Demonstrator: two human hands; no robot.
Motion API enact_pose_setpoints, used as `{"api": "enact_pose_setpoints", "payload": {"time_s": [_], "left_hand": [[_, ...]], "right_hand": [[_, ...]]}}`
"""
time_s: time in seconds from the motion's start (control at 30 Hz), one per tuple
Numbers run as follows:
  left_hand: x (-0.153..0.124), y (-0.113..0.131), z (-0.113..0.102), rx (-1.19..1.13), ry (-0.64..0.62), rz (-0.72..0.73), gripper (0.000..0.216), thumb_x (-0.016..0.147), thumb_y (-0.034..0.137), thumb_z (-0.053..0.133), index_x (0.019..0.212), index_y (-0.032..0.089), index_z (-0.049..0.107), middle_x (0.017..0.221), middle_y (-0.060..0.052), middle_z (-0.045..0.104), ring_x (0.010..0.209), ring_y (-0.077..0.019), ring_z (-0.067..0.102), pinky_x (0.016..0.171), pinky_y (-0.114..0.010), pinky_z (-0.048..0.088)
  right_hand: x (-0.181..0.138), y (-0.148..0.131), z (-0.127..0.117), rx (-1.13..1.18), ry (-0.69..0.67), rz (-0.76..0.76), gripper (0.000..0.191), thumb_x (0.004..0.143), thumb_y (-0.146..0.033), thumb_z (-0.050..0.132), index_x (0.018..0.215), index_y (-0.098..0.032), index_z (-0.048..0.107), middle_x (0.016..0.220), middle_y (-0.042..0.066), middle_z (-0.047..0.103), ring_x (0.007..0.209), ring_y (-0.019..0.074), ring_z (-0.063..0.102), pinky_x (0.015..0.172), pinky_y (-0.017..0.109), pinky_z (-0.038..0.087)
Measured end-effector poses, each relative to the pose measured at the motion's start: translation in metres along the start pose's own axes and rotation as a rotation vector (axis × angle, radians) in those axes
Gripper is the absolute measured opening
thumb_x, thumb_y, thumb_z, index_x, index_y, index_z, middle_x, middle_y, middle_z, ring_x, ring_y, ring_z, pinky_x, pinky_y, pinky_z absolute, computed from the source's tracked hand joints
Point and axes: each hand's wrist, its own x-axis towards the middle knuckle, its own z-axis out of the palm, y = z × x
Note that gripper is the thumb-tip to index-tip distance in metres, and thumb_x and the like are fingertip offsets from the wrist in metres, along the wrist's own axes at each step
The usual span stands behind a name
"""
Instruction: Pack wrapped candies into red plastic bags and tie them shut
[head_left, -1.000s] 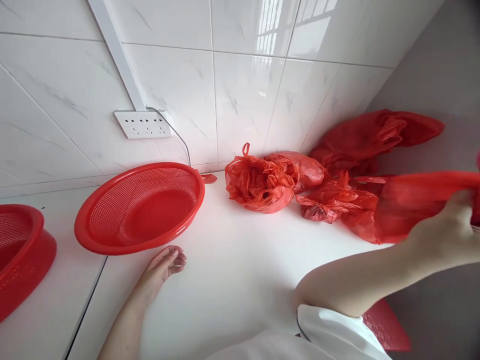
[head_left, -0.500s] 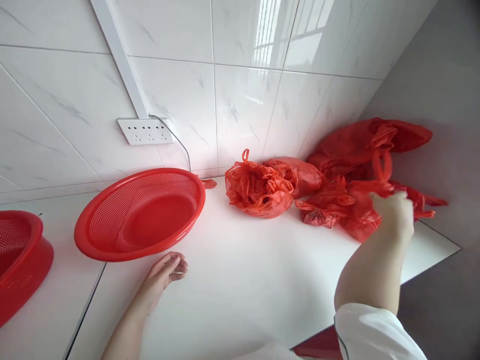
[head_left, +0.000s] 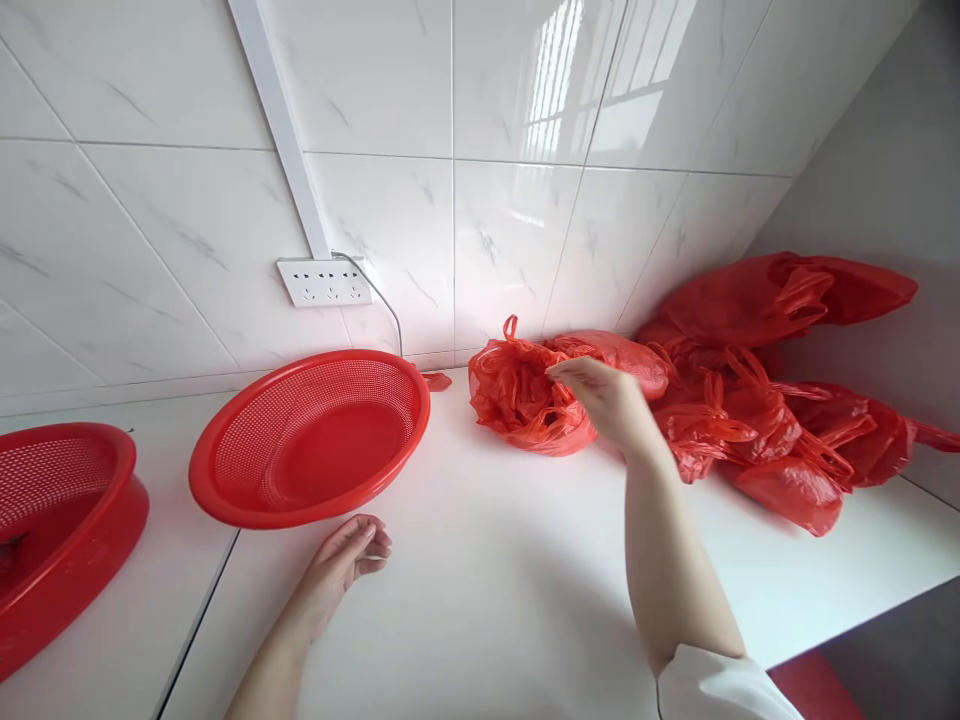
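My right hand (head_left: 600, 398) reaches over the white counter (head_left: 480, 590) to a crumpled red plastic bag (head_left: 517, 395) by the tiled wall; its fingers are stretched out and touch the bag's top, holding nothing. My left hand (head_left: 345, 562) rests on the counter with its fingers loosely curled and apart, just in front of a red round strainer basket (head_left: 307, 440). More red plastic bags (head_left: 765, 410) lie heaped in the corner to the right.
A second red strainer basket (head_left: 60, 520) sits at the far left on a neighbouring counter section. A white socket strip (head_left: 324, 282) with a cable hangs on the marble-tiled wall. The counter's right edge drops off near something red (head_left: 806, 690) below.
My right hand let go of the red bag it held at the right; that bag now lies on the heap. The hand moved left to the crumpled bag. My left hand stayed put.
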Motion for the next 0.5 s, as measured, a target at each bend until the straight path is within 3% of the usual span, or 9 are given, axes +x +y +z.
{"api": "enact_pose_setpoints", "payload": {"time_s": [0.07, 0.1, 0.2, 0.27, 0.37, 0.5], "left_hand": [[0.000, -0.001, 0.000, 0.004, 0.000, 0.003, 0.025, 0.091, 0.045, 0.055, 0.096, 0.021, 0.058, 0.095, -0.005, 0.060, 0.090, -0.0193, 0.057, 0.083, -0.032, 0.047], [0.000, -0.001, 0.000, 0.006, 0.001, 0.003, 0.025, 0.091, 0.045, 0.055, 0.095, 0.021, 0.058, 0.094, -0.005, 0.060, 0.090, -0.0192, 0.058, 0.083, -0.032, 0.047], [-0.001, -0.002, 0.001, 0.013, 0.000, 0.006, 0.025, 0.090, 0.046, 0.055, 0.094, 0.021, 0.059, 0.094, -0.004, 0.060, 0.089, -0.0189, 0.058, 0.083, -0.032, 0.047], [-0.002, -0.001, 0.001, 0.017, -0.002, 0.005, 0.025, 0.090, 0.046, 0.056, 0.094, 0.021, 0.058, 0.094, -0.004, 0.060, 0.089, -0.0186, 0.058, 0.082, -0.031, 0.048], [-0.004, 0.002, 0.001, 0.014, -0.001, -0.001, 0.026, 0.089, 0.046, 0.057, 0.093, 0.020, 0.058, 0.091, -0.004, 0.061, 0.088, -0.0180, 0.058, 0.082, -0.030, 0.048], [-0.003, 0.002, 0.005, 0.045, 0.030, -0.016, 0.027, 0.089, 0.047, 0.056, 0.092, 0.020, 0.057, 0.090, -0.004, 0.061, 0.085, -0.0178, 0.059, 0.080, -0.031, 0.049]], "right_hand": [[0.006, -0.015, 0.032, -0.139, -0.241, 0.039, 0.028, 0.097, -0.028, 0.040, 0.113, -0.026, 0.064, 0.117, 0.003, 0.069, 0.109, 0.0154, 0.063, 0.095, 0.027, 0.046], [0.009, -0.018, 0.048, -0.257, -0.328, 0.127, 0.027, 0.096, -0.027, 0.042, 0.113, -0.025, 0.063, 0.116, 0.005, 0.069, 0.109, 0.0171, 0.063, 0.094, 0.029, 0.046], [0.016, -0.012, 0.088, -0.456, -0.373, 0.346, 0.027, 0.084, -0.017, 0.060, 0.109, -0.010, 0.062, 0.107, 0.022, 0.068, 0.106, 0.0317, 0.064, 0.086, 0.041, 0.049], [0.019, -0.002, 0.102, -0.501, -0.347, 0.401, 0.030, 0.078, -0.009, 0.063, 0.107, -0.005, 0.061, 0.105, 0.027, 0.066, 0.104, 0.0357, 0.064, 0.082, 0.043, 0.049], [0.021, 0.010, 0.099, -0.481, -0.315, 0.364, 0.024, 0.080, -0.013, 0.060, 0.105, -0.012, 0.061, 0.101, 0.020, 0.069, 0.099, 0.0306, 0.066, 0.079, 0.038, 0.049], [0.021, 0.017, 0.071, -0.387, -0.195, 0.248, 0.020, 0.091, -0.029, 0.048, 0.105, -0.021, 0.059, 0.106, 0.007, 0.069, 0.098, 0.0187, 0.063, 0.083, 0.028, 0.047]]}}
